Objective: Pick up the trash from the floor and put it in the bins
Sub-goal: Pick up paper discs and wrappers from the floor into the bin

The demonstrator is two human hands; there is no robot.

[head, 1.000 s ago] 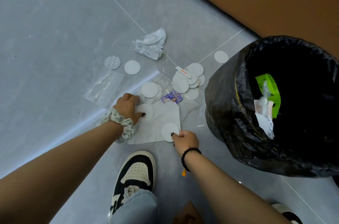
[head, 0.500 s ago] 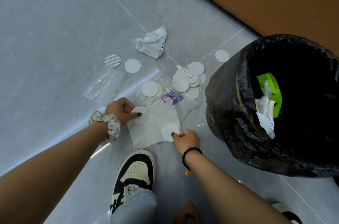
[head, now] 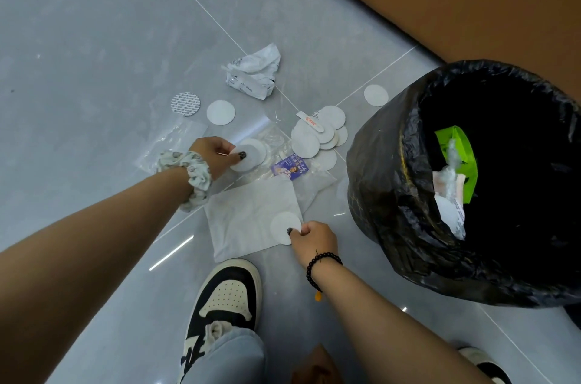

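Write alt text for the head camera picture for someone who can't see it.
Two hands gather white paper discs from a grey floor: the left hand pinches one, the right hand pinches another on a white sheet, beside a black-lined bin.

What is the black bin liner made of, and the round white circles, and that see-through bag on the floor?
The bin liner looks like thin glossy plastic: it crinkles and shines. The white discs look like matte paper or card, flat and dull; I can't be sure which. The see-through bag seems to be clear plastic film, since the grey floor shows through it.
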